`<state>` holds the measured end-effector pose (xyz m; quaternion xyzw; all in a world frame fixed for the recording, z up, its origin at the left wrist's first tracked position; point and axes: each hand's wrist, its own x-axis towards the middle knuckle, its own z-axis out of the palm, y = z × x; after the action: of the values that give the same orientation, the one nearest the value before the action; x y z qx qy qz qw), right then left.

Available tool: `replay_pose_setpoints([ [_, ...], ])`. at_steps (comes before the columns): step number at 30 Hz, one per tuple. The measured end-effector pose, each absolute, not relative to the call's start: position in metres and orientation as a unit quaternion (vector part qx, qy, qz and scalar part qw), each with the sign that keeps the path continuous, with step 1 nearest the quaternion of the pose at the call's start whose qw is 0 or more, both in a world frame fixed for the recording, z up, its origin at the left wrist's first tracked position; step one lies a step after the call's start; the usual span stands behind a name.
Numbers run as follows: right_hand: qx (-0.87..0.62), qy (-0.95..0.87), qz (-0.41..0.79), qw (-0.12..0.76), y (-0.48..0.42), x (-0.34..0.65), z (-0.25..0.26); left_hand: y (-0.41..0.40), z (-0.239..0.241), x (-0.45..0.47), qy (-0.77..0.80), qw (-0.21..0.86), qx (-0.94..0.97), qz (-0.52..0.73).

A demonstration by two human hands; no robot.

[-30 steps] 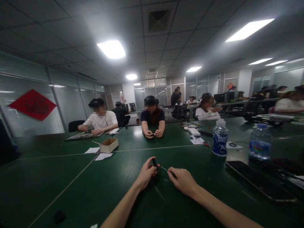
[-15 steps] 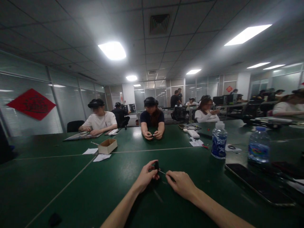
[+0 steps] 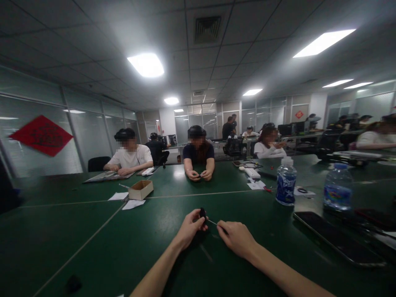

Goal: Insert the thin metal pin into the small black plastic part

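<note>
Over the green table, my left hand (image 3: 191, 227) is closed around a small black piece (image 3: 203, 213), which it holds upright between thumb and fingers. What kind of piece it is I cannot make out. My right hand (image 3: 235, 237) pinches a thin metal rod (image 3: 212, 222), like a screwdriver shaft; any handle is hidden inside the fingers. The rod slants up and left, its far end at or very near the black piece. Whether it touches is too small to tell.
A green table (image 3: 123, 243) bears a small open box (image 3: 140, 190) with papers, two bottles (image 3: 285, 185), and a phone (image 3: 337, 237) right of my right hand. A dark lump (image 3: 73, 284) lies front left. Across the table a person (image 3: 199, 159) handles something small.
The black piece has turned slightly in my left hand and now looks narrower. My right hand still pinches the rod, almost unmoved.
</note>
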<state>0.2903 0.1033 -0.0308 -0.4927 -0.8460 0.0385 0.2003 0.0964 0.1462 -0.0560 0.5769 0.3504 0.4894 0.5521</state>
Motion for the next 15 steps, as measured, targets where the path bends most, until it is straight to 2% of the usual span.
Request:
replay_pose_setpoints([
  [15,-0.483,-0.856,0.021,0.186,0.102,0.2904,-0.0288,0.1443,-0.0518,0.0968,0.367,0.541,0.577,0.49],
])
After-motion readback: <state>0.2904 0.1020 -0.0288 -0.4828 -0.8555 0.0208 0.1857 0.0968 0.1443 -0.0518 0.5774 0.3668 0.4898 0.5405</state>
